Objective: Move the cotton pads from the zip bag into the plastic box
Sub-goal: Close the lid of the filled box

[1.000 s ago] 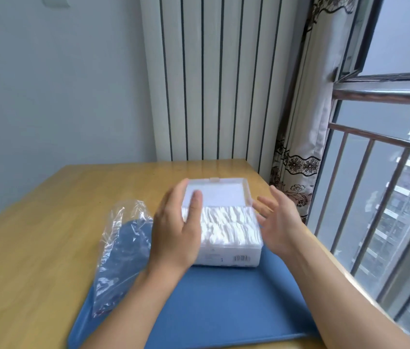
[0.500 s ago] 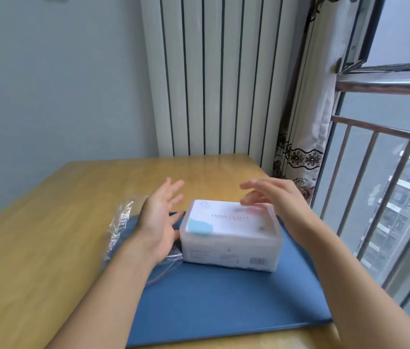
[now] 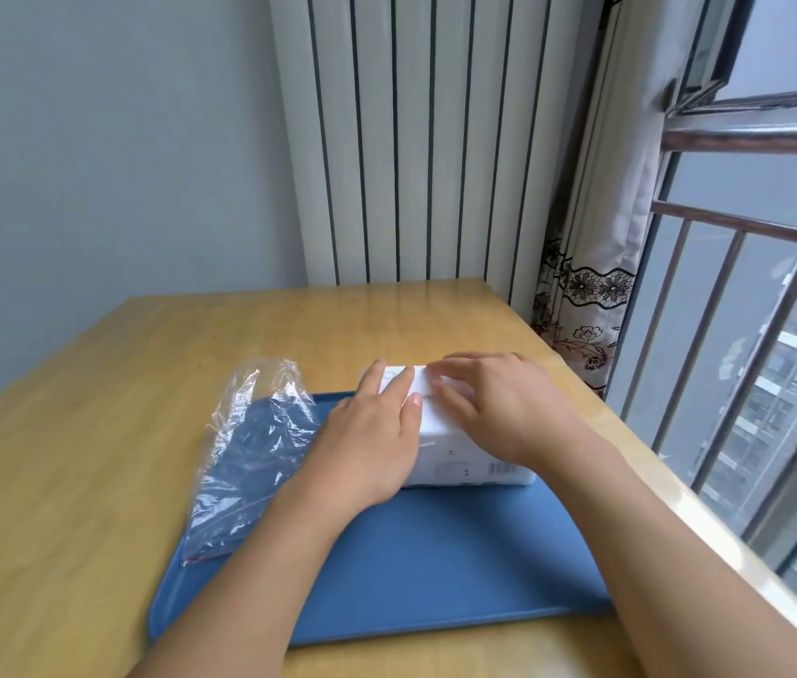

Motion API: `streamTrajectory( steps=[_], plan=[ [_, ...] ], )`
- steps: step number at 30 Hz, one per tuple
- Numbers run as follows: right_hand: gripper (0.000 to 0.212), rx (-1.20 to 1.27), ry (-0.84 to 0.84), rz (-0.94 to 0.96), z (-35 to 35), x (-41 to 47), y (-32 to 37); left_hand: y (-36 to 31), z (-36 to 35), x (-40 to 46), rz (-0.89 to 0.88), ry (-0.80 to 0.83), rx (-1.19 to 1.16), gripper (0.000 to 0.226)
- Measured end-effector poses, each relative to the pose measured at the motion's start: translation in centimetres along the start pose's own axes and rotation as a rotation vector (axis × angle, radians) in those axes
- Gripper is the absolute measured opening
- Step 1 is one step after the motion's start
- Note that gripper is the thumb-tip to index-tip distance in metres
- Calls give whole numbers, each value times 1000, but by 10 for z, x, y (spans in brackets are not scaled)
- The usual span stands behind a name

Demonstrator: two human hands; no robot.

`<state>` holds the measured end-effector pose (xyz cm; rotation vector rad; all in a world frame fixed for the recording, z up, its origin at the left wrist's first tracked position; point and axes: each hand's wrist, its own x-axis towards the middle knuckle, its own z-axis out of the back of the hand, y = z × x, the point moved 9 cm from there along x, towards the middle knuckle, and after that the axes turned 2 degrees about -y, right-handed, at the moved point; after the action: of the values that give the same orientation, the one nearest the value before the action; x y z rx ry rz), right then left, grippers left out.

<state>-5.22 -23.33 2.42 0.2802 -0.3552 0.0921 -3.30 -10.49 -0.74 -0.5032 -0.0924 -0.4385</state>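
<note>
Progress looks close to complete: the zip bag (image 3: 252, 450) lies flat and seemingly empty, partly on the blue tray (image 3: 435, 555) and partly on the table (image 3: 93, 433), while the plastic box (image 3: 455, 457) stands on the tray with its lid down. No cotton pads show outside the box; those inside are hidden by the lid and the hands, so I judge rather than see that they are all in. What remains appears to be pressing the lid fully shut. The left hand (image 3: 372, 433) rests with straight fingers on the box's left top edge, a flat, open grip. The right hand (image 3: 499, 408) lies over the lid's right side, fingers extended and pressing, clasping nothing.
</note>
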Motion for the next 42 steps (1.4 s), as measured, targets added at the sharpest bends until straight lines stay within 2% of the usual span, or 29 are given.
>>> streamTrajectory(
  steps=[3, 8, 11, 13, 15, 17, 20, 24, 26, 28, 30, 32, 34, 36, 37, 38, 39, 40, 42],
  plan=[
    [37, -7, -82, -38, 0, 9, -6, 1, -1, 5, 1, -18, -5, 53],
    [42, -105, -31, -41, -14, 5, 5, 6, -1, 7, 7, -6, -34, 52],
    [43, -88, -97, -9, -11, 2, 9, 6, -1, 7, 7, -12, -51, 53],
    [39, 9, -225, -2, 2, 1, 10, 9, 12, 8, -3, -103, -92, 53],
    [34, 116, -352, 6, 15, -3, 12, 19, 44, 6, 6, -310, -152, 51],
    [33, 128, -386, 24, 20, -5, 19, 31, 67, 5, 33, -423, -215, 48],
    [37, 95, -304, 49, 8, -3, 23, 31, 58, 8, 7, -348, -218, 49],
    [54, -63, -132, 79, -12, -3, 29, 23, 21, 11, -45, -136, -101, 52],
    [51, -165, -56, 100, -20, -5, 31, 27, 4, 10, -9, 24, -127, 53],
    [48, -182, -17, 89, -22, -6, 29, 27, -1, 9, -9, 95, -161, 54],
    [50, -171, -7, 71, -24, -3, 28, 25, 12, 11, -50, 4, -128, 55],
    [52, -142, -54, 65, -22, -2, 26, 29, 46, 11, -35, -243, -38, 60],
    [50, -30, -171, 74, -13, -3, 27, 55, 76, 6, 143, -413, 108, 77],
    [41, 104, -265, 81, -3, -4, 28, 101, 84, -2, 447, -310, 185, 95],
    [38, 130, -298, 99, 1, -5, 30, 122, 80, -8, 571, -216, 198, 93],
    [37, 140, -320, 124, 4, -6, 34, 136, 75, -12, 635, -151, 207, 79],
    [35, 156, -322, 145, 6, -8, 38, 143, 77, -12, 628, -170, 191, 59],
    [34, 184, -309, 162, 5, -9, 41, 140, 88, -13, 595, -274, 151, 41],
    [33, 289, -283, 189, 5, -12, 48, 121, 122, -19, 446, -624, 19, 26]
  ],
)
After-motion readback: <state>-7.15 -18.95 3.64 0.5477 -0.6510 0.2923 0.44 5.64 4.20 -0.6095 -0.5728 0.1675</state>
